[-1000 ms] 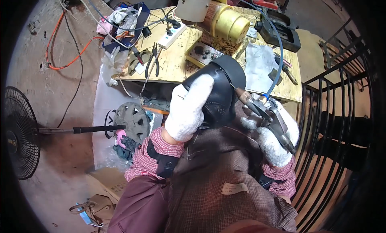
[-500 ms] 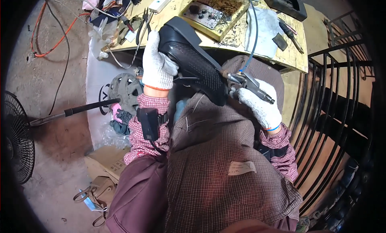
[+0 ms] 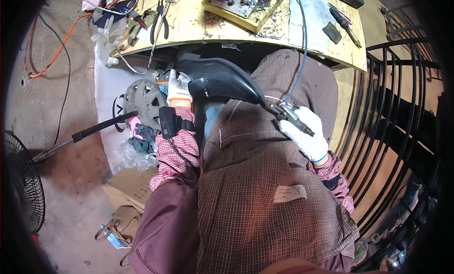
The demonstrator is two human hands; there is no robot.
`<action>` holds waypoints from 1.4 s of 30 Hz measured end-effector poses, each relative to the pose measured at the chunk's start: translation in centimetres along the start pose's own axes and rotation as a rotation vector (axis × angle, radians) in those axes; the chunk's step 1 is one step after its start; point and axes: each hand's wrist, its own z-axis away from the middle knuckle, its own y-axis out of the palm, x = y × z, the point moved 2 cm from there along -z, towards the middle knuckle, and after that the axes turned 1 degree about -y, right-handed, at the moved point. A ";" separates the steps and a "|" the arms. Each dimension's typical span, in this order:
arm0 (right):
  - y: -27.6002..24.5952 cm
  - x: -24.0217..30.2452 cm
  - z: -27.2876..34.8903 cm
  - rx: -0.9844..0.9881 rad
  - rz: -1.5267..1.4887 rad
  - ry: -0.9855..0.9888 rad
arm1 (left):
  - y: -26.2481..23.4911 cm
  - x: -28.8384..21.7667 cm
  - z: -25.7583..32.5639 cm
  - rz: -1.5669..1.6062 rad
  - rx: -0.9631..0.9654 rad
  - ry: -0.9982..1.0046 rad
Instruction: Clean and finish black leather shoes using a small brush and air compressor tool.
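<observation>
Black shoe point(image 3: 220, 79) in L hand point(image 3: 178, 86), tool point(image 3: 291, 117) in R hand point(image 3: 305, 137).

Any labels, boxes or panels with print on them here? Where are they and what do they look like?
Cloth tag: pale, wavy-edged patch on the checked apron over the lap.
Cardboard box: flat, tan, on the floor left of the legs.
Control box: yellow, knobbed, on the wooden bench.
No screens or signs.

My gloves are white: one on my left hand point(image 3: 178, 86), one on my right hand point(image 3: 305, 138). The mask point(image 3: 218, 79) I hold is black. My tool point(image 3: 291, 118) is grey with a blue hose point(image 3: 302, 47). My apron point(image 3: 265, 189) has small brown and white checks. My sleeves point(image 3: 177, 153) have red and white checks. The table point(image 3: 198, 23) is yellow wood. An orange wire point(image 3: 56, 52) lies on the grey floor point(image 3: 38, 99).
</observation>
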 end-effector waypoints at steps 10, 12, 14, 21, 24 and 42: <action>-4.1 2.9 -6.6 -0.136 -0.733 0.621 | 1.8 0.5 10.3 -0.259 0.506 -0.334; -4.3 2.3 -8.4 -0.124 -0.688 0.529 | 4.2 -1.0 12.1 -0.192 0.497 -0.304; -4.2 2.1 -9.8 -0.120 -0.678 0.516 | 5.6 -1.1 12.0 -0.107 0.410 -0.261; -2.3 0.7 -14.3 -0.171 -0.457 0.302 | 14.2 0.5 12.7 -0.024 0.326 -0.164; -1.8 -0.3 -16.0 -0.214 -0.013 0.014 | 14.8 1.7 12.0 -0.017 0.341 -0.233; -0.8 1.6 -14.3 -0.265 0.235 -0.225 | 17.0 2.2 13.8 -0.027 0.424 -0.167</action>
